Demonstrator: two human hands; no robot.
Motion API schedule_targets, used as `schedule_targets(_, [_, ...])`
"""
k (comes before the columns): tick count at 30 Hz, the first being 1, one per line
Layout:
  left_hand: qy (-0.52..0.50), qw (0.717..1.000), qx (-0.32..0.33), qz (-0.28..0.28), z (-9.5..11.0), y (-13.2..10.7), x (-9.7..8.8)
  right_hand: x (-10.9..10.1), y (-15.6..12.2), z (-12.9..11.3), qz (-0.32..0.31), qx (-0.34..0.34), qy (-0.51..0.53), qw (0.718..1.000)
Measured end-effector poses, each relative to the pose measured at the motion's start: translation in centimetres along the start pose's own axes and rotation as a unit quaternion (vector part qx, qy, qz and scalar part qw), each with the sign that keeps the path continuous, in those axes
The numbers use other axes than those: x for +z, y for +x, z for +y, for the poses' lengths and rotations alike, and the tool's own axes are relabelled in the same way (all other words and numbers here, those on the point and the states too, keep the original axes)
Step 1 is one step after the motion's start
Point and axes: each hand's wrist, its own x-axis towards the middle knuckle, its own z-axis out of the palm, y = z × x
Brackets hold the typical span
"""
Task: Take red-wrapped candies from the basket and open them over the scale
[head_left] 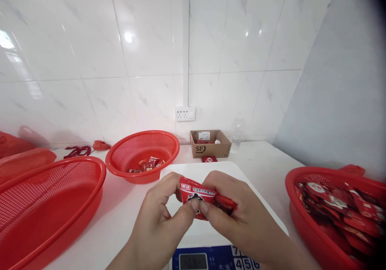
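Note:
Both hands meet over a weighing scale with a white plate (pixel 193 238), gripping a small red snack packet (pixel 197 189) with a crimped upper edge and printed characters. My left hand (pixel 161 217) pinches the packet's left side, its thumb pressed on the front. My right hand (pixel 238 205) closes round the right side, thumb tip close to the left thumb. Another red wrapper part (pixel 224 202) shows inside the right hand; whether it is a second packet I cannot tell. Below the hands is the scale's blue panel (pixel 220 258), with a display too dim to read.
At right stands a red basket (pixel 291 177) heaped with red packets. A red basket (pixel 110 163) behind holds several packets; another (pixel 101 169) is at left. Near the wall are a cardboard box (pixel 221 151), a red packet (pixel 209 159), a clear bottle (pixel 237 133) and red bags (pixel 30 163).

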Motion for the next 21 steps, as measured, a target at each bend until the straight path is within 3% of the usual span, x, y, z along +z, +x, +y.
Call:
schedule_targets(8, [-0.05, 0.998, -0.019, 0.014, 0.3, -0.4, 0.4, 0.5, 0.3, 0.2, -0.028, 0.037, 0.081, 0.996])
schedule_targets(15, [-0.127, 0.991, -0.047, 0.018, 0.1, -0.2, -0.1, -0.1, 0.4, -0.1, -0.031, 0.115, 0.169, 0.978])
schedule_targets(21, [-0.19, 0.979, -0.073, -0.007, 0.3, 0.0, -0.1, -0.5, 0.3, 0.1, -0.009, 0.103, 0.101, 0.989])
